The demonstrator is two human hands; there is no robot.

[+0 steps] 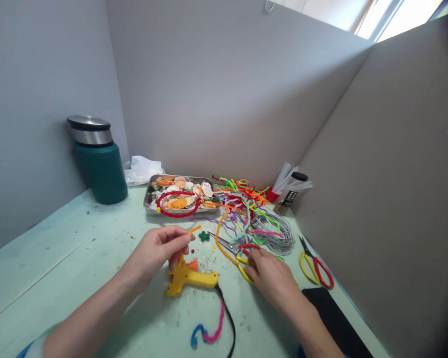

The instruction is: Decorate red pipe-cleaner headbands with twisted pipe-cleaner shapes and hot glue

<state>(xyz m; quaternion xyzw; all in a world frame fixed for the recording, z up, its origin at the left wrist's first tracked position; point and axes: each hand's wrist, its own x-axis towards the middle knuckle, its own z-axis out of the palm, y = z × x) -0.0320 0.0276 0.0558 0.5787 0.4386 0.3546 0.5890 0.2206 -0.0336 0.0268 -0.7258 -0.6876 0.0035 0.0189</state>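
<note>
Between the thumb and fingers of my left hand (168, 244) is a short orange pipe cleaner (195, 229). My right hand (271, 272) is closed around the handles of a pair of scissors (229, 245) with one red and one yellow loop. The scissors' blades point left, and a longer orange pipe cleaner (218, 233) curves across them. Just below my left hand lies a yellow glue gun (194, 279) with a black cord. A small green flower (204, 236) rests near the blade tips, and an orange piece (192, 264) lies behind the glue gun.
A metal tray (148, 201) of shells stands at the back, with a red pipe cleaner loop (177, 216) on it. To its right are tangled pipe cleaners (242, 191), coiled grey wire (283, 241) and second scissors (315, 266). A green bottle (102, 171) stands left.
</note>
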